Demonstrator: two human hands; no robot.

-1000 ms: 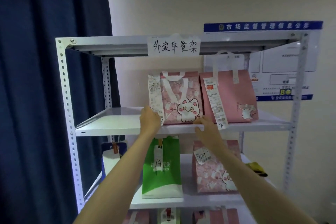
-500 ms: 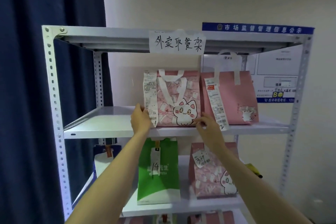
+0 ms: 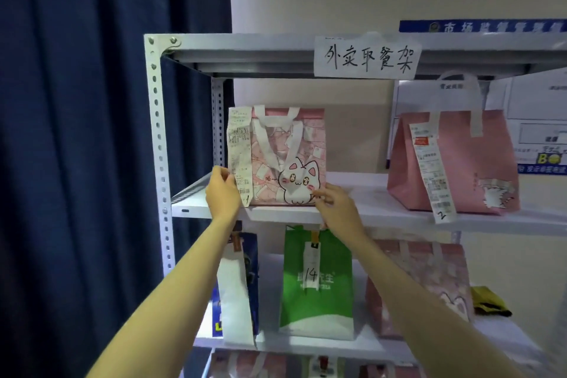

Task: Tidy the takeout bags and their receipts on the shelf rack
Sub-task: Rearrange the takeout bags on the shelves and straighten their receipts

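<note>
- Pink cat bag (image 3: 288,159) stands upright on the upper shelf (image 3: 377,212) of the rack (image 3: 156,144), toward its left end, well apart from the plain pink bag (image 3: 454,163) at the right.
- Left hand (image 3: 222,193) is at the bag's lower left corner, fingers curled round the bag's edge and the bottom of its long receipt (image 3: 239,153); that grip looks closed on bag and paper together.
- Right hand (image 3: 336,205) pinches the bag's lower right corner with thumb and fingertips, just under the cat print.
- Step in hand, as I judge it: squaring this bag on the shelf, both hands steering it by the bottom corners.
- Its receipt hangs down the left front, numbered 1 at the foot; the plain bag's receipt (image 3: 432,172) hangs slanted and runs past the shelf lip, numbered 2.
- Next move likely calls for setting the cat bag flush with the shelf front, letting go without dragging the receipt, then flattening the paper so the number reads.
- Lower shelf holds a green bag (image 3: 316,285) marked 14, a blue bag (image 3: 242,282) to its left and another pink one (image 3: 423,282) to its right.
- Blue curtain (image 3: 76,147) hangs left of the rack; a handwritten sign (image 3: 366,57) is stuck to the top rail.
</note>
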